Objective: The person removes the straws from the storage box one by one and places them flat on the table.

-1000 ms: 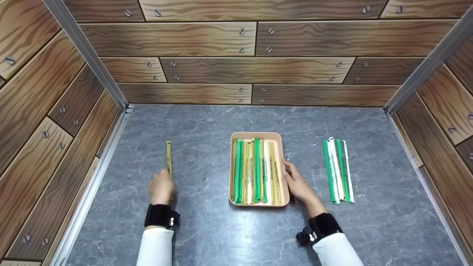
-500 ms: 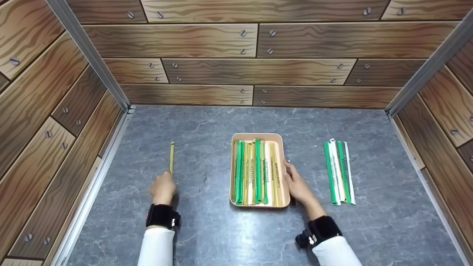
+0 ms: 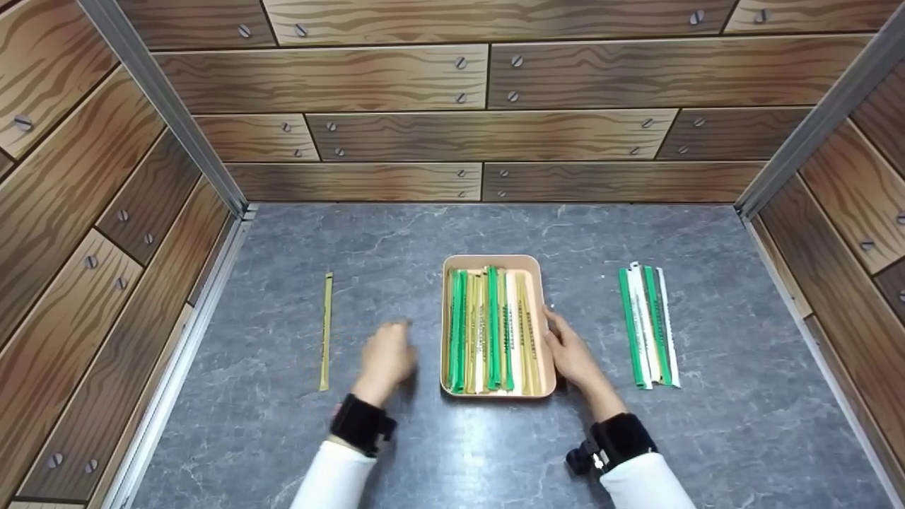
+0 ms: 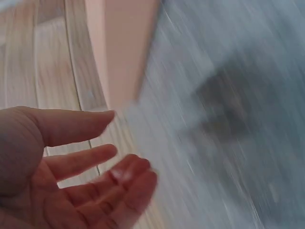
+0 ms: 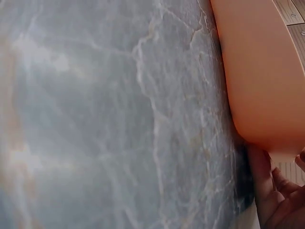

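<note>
My left hand [image 3: 387, 355] is between a lone gold paper-wrapped stick [image 3: 326, 332] and a peach tray [image 3: 491, 260]. In the left wrist view, nothing lies between its loosely bent fingers [image 4: 78, 162], and the tray's wall [image 4: 125, 47] is just beyond. My right hand [image 3: 571, 353] rests against the tray's right side. The right wrist view shows the tray's outer wall [image 5: 267, 76] with that hand's fingers at its corner, partly hidden. Inside the tray lie several long thin wrapped sticks [image 3: 493, 325], green, gold and white, with dark print on them.
To the right of the tray, a row of several green and white wrapped sticks [image 3: 647, 329] lies on the grey marbled table [image 3: 424, 452]. Wood-patterned walls [image 3: 396, 134] close in the back, left and right.
My left hand has let go of the gold wrapped stick, leaving it lying on the table, and moved right towards the tray. My right hand has stayed at the tray.
</note>
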`<state>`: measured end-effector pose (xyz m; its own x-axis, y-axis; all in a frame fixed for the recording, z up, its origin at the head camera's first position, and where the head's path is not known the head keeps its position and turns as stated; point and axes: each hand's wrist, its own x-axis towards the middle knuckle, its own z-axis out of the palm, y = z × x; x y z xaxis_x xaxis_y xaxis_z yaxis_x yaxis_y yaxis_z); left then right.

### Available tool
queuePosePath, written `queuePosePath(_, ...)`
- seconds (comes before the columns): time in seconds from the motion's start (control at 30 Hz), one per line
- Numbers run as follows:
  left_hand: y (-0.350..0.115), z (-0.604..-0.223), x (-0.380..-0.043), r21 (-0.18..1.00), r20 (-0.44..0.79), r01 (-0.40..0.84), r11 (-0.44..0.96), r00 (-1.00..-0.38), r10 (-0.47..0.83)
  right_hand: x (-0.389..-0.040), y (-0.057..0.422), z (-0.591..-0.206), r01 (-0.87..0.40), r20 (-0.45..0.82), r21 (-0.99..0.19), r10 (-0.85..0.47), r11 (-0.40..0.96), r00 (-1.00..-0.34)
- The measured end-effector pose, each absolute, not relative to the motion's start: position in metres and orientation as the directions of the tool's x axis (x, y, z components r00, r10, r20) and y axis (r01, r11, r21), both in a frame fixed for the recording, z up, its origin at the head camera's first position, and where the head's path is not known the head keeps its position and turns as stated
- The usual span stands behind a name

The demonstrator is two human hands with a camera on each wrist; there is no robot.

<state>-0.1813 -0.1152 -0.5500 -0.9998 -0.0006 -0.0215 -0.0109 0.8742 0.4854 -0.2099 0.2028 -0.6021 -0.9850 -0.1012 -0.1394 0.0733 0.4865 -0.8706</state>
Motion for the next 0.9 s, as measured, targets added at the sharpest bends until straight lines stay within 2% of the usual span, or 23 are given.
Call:
queuePosePath(0.13,-0.079,-0.547,-0.181,0.578,0.054,0.121,0.807,-0.992,0.11,-0.211,0.203,-0.603,0.084,-0.145,-0.87,-0.088,0.487,-0.986)
queuePosePath(0.3,-0.046,-0.551,-0.183,0.604,0.033,0.199,0.772,-0.974,0.225,-0.212,0.203,-0.604,0.094,-0.151,-0.869,-0.081,0.485,-0.985)
queuePosePath(0.43,-0.032,-0.562,-0.187,0.505,0.003,0.233,0.831,-0.964,0.267,-0.212,0.203,-0.604,0.1,-0.156,-0.887,-0.089,0.45,-0.984)
queuePosePath(0.6,-0.023,-0.572,-0.192,0.434,-0.024,0.206,0.877,-0.971,0.239,-0.212,0.202,-0.607,0.09,-0.146,-0.894,-0.096,0.44,-0.985)
queuePosePath(0.9,-0.012,-0.576,-0.193,0.318,0.022,0.231,0.919,-0.971,0.236,-0.212,0.204,-0.606,0.09,-0.148,-0.885,-0.093,0.457,-0.985)
